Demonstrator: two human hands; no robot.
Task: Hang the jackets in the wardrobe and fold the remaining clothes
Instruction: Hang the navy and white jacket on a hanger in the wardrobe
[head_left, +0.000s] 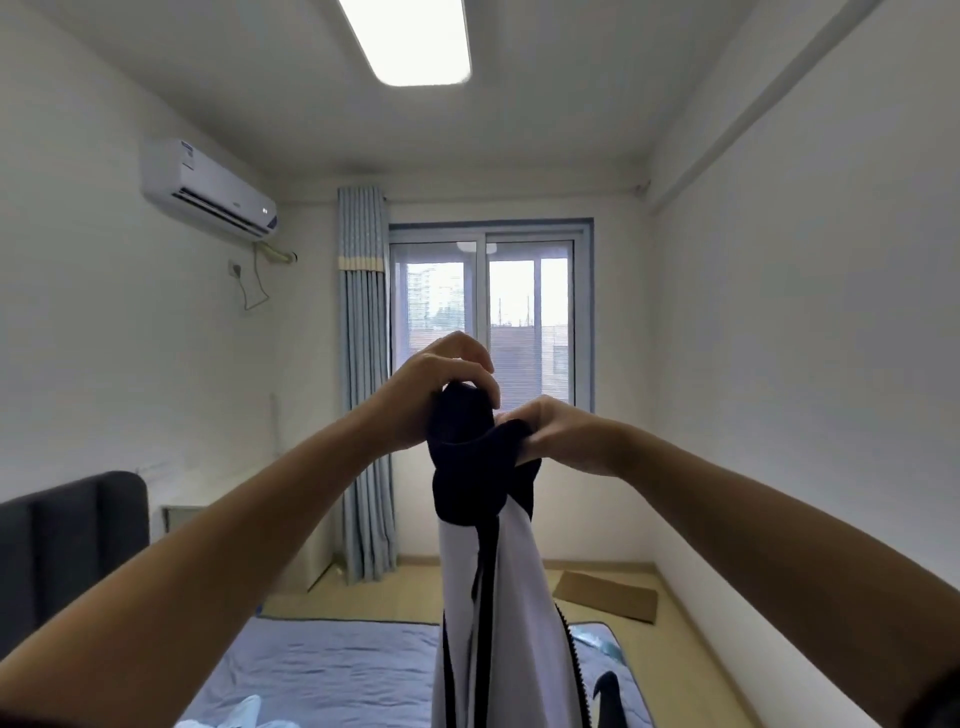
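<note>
A blue-sheeted bed (322, 660) fills the lower view, with a pale garment (244, 712) lying on its near edge. Above the bed hangs a white jacket (498, 597) with a dark collar and a black zip, held up in the air by both hands. The left hand (447, 384) curls its fingers (475, 364) over the collar's top, pinching it. The right hand (556, 436) grips a fold of the same dark cloth. Beyond the bed, a cardboard sheet (605, 592) lies on the floor. Further beyond the bed are a curtain (363, 389) and a window (511, 312).
</note>
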